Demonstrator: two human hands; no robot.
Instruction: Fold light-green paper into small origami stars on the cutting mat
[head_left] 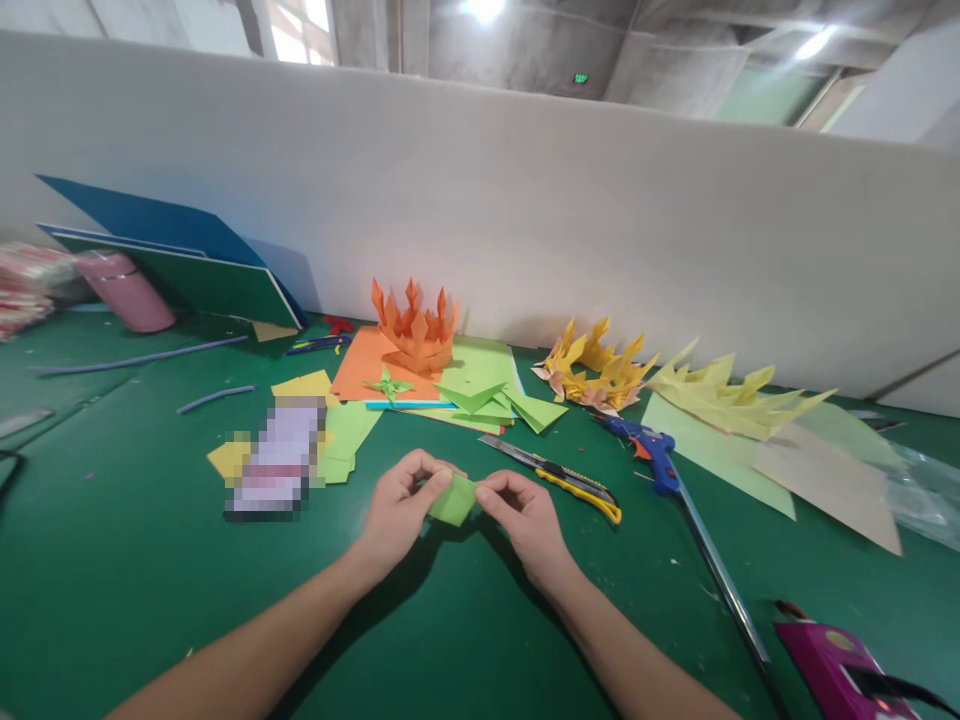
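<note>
A small folded green paper is held just above the green table, between both hands. My left hand pinches its left side with thumb and fingers. At the upper right corner of the same paper, my right hand closes thumb against fingers. Behind the hands lies a yellow utility knife with its blade out. More folded green paper pieces and a small green star shape rest on orange and green sheets, beside an orange paper crown.
Yellow and pale yellow paper crowns stand at the back right. A blue glue gun, a magenta box, a pixelated flat object and a pink bottle are on the green table. A white partition rises behind.
</note>
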